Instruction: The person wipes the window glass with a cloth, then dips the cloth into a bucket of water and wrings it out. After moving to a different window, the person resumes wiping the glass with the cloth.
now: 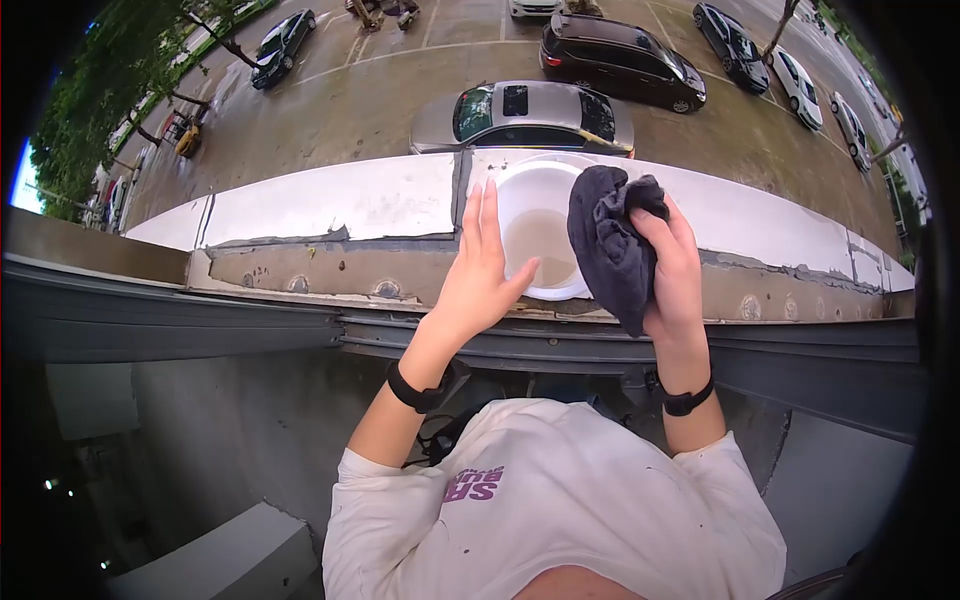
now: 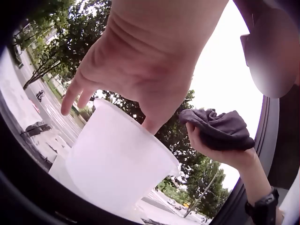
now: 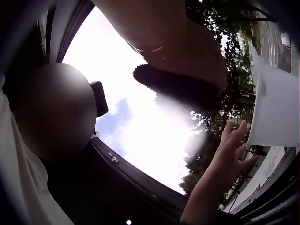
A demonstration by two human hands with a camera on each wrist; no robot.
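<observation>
A white bucket (image 1: pixel 512 205) with cloudy liquid (image 1: pixel 540 245) in it stands on the ledge outside the window. The left hand (image 1: pixel 483 262) is at its left side, fingers extended and thumb spread toward the rim; whether it touches the rim is unclear. In the left wrist view this hand (image 2: pixel 136 70) is above the bucket (image 2: pixel 115 159). A crumpled dark cloth (image 1: pixel 608 240) is gripped by the right hand (image 1: pixel 675 265) at the bucket's right side. The right wrist view shows the cloth (image 3: pixel 173 86) as a dark shape under the hand, with the bucket (image 3: pixel 276 108) at the right.
The white ledge (image 1: pixel 370 200) has cracked dark seams and runs along a dark window frame (image 1: pixel 480 342). Below it lies a wet parking area with a silver car (image 1: pixel 540 105) and a dark van (image 1: pixel 620 60). Trees (image 1: pixel 100 80) are at the left.
</observation>
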